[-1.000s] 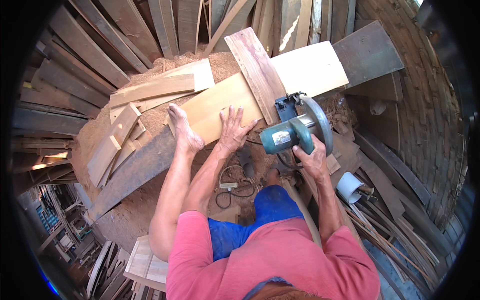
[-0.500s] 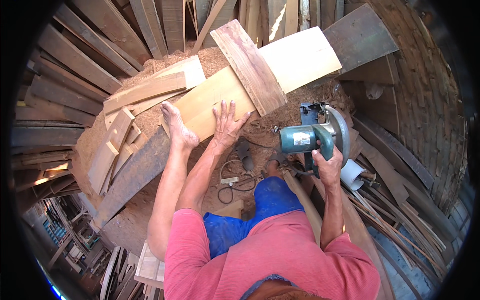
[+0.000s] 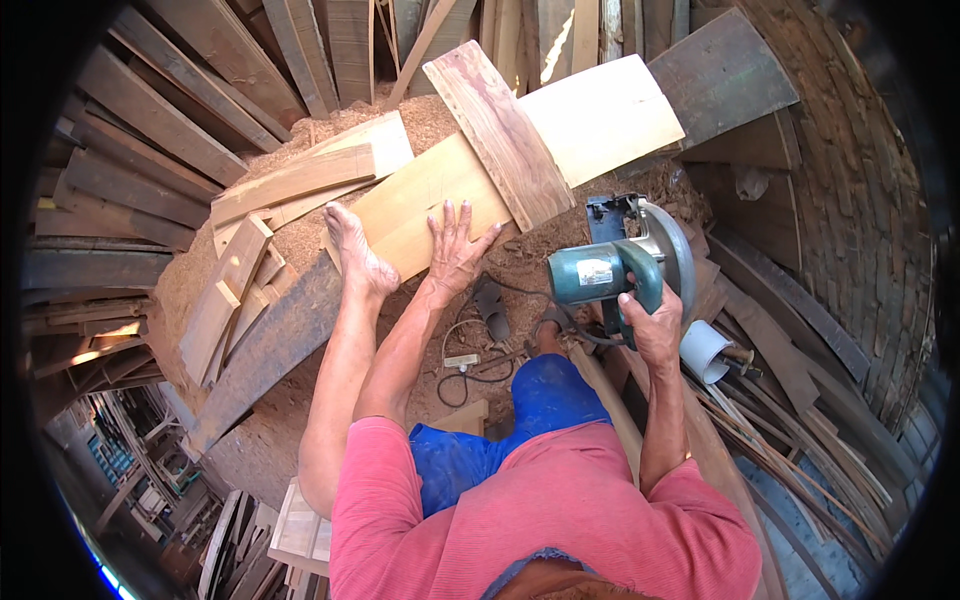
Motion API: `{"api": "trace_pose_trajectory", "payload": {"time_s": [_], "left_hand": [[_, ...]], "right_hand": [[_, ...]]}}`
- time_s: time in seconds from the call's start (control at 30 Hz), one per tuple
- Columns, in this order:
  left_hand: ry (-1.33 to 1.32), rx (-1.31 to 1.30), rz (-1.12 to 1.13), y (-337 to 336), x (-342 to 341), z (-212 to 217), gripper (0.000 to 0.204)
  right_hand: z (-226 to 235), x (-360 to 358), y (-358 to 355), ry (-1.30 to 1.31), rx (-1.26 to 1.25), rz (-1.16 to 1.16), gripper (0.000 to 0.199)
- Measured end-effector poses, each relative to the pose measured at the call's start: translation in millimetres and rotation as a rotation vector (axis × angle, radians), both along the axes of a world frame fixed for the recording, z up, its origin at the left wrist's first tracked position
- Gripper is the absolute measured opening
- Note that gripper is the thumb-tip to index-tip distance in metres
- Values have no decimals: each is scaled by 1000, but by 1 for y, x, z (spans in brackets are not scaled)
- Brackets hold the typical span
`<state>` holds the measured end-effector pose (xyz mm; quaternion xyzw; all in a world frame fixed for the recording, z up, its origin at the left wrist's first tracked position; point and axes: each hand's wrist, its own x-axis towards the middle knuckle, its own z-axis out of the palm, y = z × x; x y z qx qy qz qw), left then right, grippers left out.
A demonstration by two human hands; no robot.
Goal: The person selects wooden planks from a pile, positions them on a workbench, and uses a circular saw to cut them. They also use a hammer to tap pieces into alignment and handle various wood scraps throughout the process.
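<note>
My left hand (image 3: 457, 250) lies with its fingers spread on a pale wooden board (image 3: 400, 220), close to the edge nearest me. My bare left foot (image 3: 357, 252) rests on the same board, left of the hand. Across the board lies a shorter, reddish-brown plank (image 3: 500, 135), just beyond my fingertips. My right hand (image 3: 655, 325) is wrapped round the rear handle of a green circular saw (image 3: 590, 274). The saw is held up to the right of the boards, apart from them, its round guard facing right. Its blade cannot be made out.
A dark plank (image 3: 270, 350) runs beneath the pale board. Offcuts (image 3: 230, 290) lie on sawdust at the left. The black cord (image 3: 490, 378) loops near my right foot. A white pipe (image 3: 705, 352) stands beside my right forearm. Planks (image 3: 160, 100) lean all along the back.
The saw in my right hand has shifted slightly left and tilted a little. My left hand and foot stay in place on the board.
</note>
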<state>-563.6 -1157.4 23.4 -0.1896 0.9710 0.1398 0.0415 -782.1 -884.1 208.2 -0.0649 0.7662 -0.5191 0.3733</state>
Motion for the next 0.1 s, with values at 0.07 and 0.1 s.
{"api": "trace_pose_trajectory", "payload": {"time_s": [0.07, 0.1], "left_hand": [[-5, -1, 4, 1, 0, 0, 75], [-21, 0, 3, 1, -1, 1, 74]], "right_hand": [[-3, -3, -3, 29, -3, 48, 36], [-6, -4, -4, 44, -5, 71, 37]]}}
